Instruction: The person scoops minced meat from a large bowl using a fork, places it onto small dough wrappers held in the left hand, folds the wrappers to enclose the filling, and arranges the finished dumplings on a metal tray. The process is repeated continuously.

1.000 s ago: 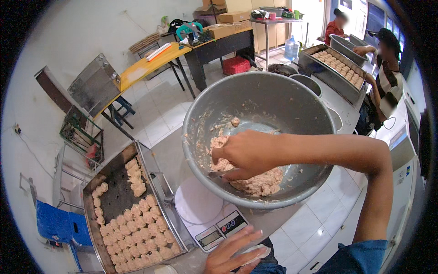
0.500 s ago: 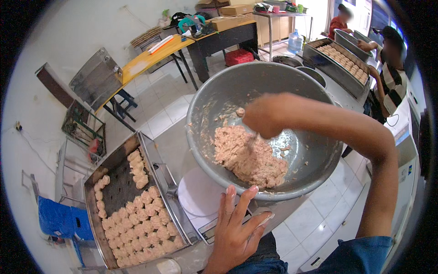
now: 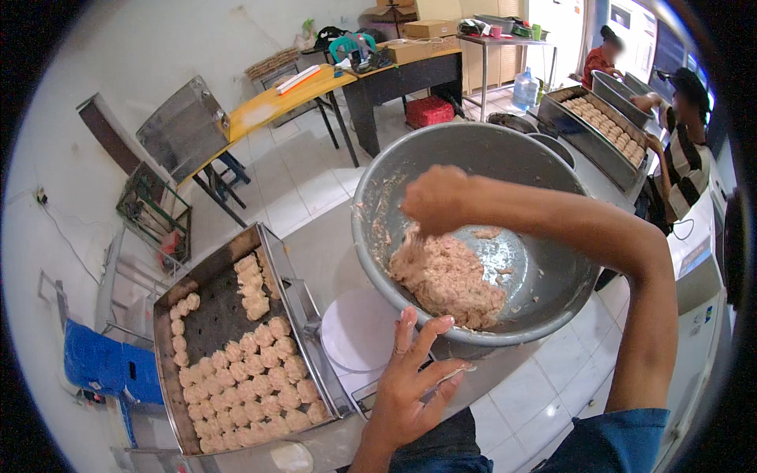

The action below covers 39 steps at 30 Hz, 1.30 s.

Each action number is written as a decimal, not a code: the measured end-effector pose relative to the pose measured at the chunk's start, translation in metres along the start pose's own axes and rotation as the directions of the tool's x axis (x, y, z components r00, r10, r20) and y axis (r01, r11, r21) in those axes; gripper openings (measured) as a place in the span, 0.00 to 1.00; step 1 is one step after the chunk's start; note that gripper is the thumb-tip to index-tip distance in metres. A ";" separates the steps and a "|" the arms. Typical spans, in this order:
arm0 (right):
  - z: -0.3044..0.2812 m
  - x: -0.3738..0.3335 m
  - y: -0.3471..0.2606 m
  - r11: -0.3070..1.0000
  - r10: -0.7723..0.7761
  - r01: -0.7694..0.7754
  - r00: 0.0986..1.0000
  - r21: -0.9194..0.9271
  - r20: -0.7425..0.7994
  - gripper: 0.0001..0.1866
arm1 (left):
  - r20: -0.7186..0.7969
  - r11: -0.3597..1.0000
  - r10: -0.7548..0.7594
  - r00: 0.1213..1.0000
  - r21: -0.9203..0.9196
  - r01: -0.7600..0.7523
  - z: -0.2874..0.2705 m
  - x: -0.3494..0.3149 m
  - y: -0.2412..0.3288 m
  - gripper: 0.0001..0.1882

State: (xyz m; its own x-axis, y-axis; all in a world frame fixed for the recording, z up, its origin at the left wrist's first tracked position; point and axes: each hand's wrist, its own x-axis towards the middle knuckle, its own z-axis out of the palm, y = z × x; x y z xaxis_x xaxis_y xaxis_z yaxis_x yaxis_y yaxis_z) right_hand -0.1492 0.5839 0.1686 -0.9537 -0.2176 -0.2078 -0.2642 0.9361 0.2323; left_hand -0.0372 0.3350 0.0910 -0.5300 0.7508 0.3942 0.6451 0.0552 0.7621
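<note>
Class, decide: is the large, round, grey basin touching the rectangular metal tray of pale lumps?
Apart. The head view shows a strip of grey tabletop and a round white scale platform between basin and tray.

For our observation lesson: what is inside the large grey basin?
Pinkish mixture, wall smears and some bare bottom. Bottom beneath the mixture, and whatever the right hand and forearm cover, cannot be seen.

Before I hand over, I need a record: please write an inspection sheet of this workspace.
Surface: grey table bears bowl, tray and scale.
Things: pinkish mixture inside the bowl; pale lumps fill part of the tray.
Clutter: cardboard box on the far black desk.
Hands: left hand spread at bowl's near rim; right hand over mixture, blurred, grip unclear.
Cables: dark cord on the left wall.
Surroundings: two people at far right; yellow table at back left.
</note>
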 end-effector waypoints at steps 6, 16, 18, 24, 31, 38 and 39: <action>-0.001 -0.015 -0.006 0.995 -0.032 0.034 0.999 0.089 -0.015 0.18 | -0.031 0.999 0.014 0.999 -0.037 -0.016 -0.004 0.003 0.005 0.07; -0.039 -0.111 0.006 0.833 0.029 0.076 0.983 0.547 -0.180 0.21 | -0.164 0.862 -0.140 0.977 -0.505 0.039 -0.016 -0.020 0.005 0.13; -0.048 -0.129 0.002 0.771 0.112 0.097 0.952 0.630 -0.284 0.20 | -0.078 0.529 -0.447 0.891 -0.826 0.193 -0.017 -0.039 0.012 0.18; -0.053 -0.141 -0.020 0.922 0.249 -0.124 0.915 0.366 -0.317 0.19 | 0.056 -0.007 -0.553 0.831 -0.998 0.063 -0.016 -0.051 0.010 0.26; 0.007 -0.105 -0.056 0.927 0.213 -0.162 0.969 0.337 -0.121 0.19 | 0.009 -0.041 -0.572 0.820 -0.999 -0.018 0.018 -0.014 -0.008 0.24; -0.026 -0.139 -0.049 0.305 0.265 -0.137 0.963 0.943 0.054 0.24 | 0.016 -0.098 -0.547 0.837 -0.994 -0.045 0.025 -0.017 -0.014 0.23; -0.033 -0.143 -0.044 0.424 0.274 -0.047 0.959 0.904 -0.079 0.23 | 0.009 -0.107 -0.532 0.847 -0.993 -0.057 0.024 -0.018 -0.014 0.24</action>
State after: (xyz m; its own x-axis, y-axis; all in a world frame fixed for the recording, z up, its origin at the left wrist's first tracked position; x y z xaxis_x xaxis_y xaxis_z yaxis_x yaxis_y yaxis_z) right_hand -0.0055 0.5647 0.2190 -0.9978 0.0259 -0.0604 0.0625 0.6574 -0.7510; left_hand -0.0234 0.3364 0.0614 -0.7870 0.6123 -0.0760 -0.5853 -0.7018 0.4061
